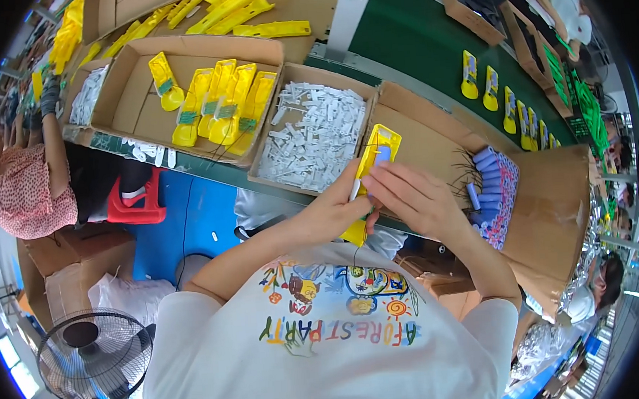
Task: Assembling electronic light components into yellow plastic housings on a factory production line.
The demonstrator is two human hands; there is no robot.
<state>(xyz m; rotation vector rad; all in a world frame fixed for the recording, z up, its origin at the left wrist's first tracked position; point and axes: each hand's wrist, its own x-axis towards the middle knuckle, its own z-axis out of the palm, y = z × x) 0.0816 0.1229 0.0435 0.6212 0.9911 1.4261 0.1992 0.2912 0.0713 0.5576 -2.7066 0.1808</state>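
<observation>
The yellow housing (368, 161) is near the centre of the view, tilted, its top end toward 1 o'clock; 1 blue-violet cylinder (383, 154) lies in its upper part. The left hand (337, 207) grips this housing with closed fingers from 8 o'clock. The right hand (416, 198) is at 4 o'clock, its fingers close together and bent over the housing; I cannot tell if they pinch or only touch. From the housing, many white parts (312, 130) fill a box at 10 o'clock; farther that way, a cardboard box (133, 86) contains 5 yellow pieces (232, 106). Stacked violet cylinders (489, 189) lie at 3 o'clock.
</observation>
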